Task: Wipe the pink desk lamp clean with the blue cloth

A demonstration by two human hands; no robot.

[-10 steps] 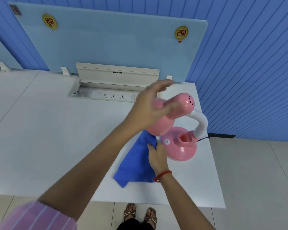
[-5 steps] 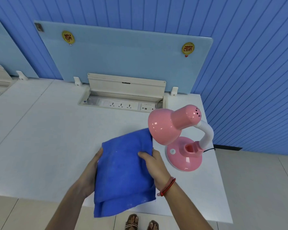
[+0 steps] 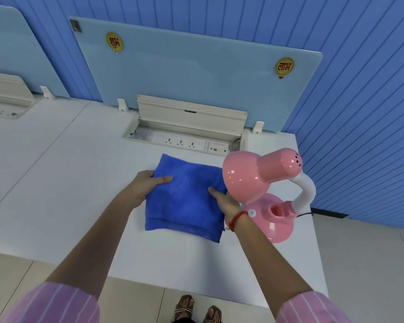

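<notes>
Two hands, left (image 3: 147, 187) and right (image 3: 226, 201), grip one blue cloth (image 3: 184, 201); one pink lamp (image 3: 266, 183) beside

The light is bright and even, as if it comes from above. The shiny pink plastic desk lamp (image 3: 261, 176) has small white glare spots on its round shade. Soft, pale shadows lie under the folded blue cloth (image 3: 184, 201) and the arms on the white desk (image 3: 56, 183). The picture is a bit soft all over. Straight lines on the blue striped wall (image 3: 359, 101) bend and lean near the edges.
</notes>
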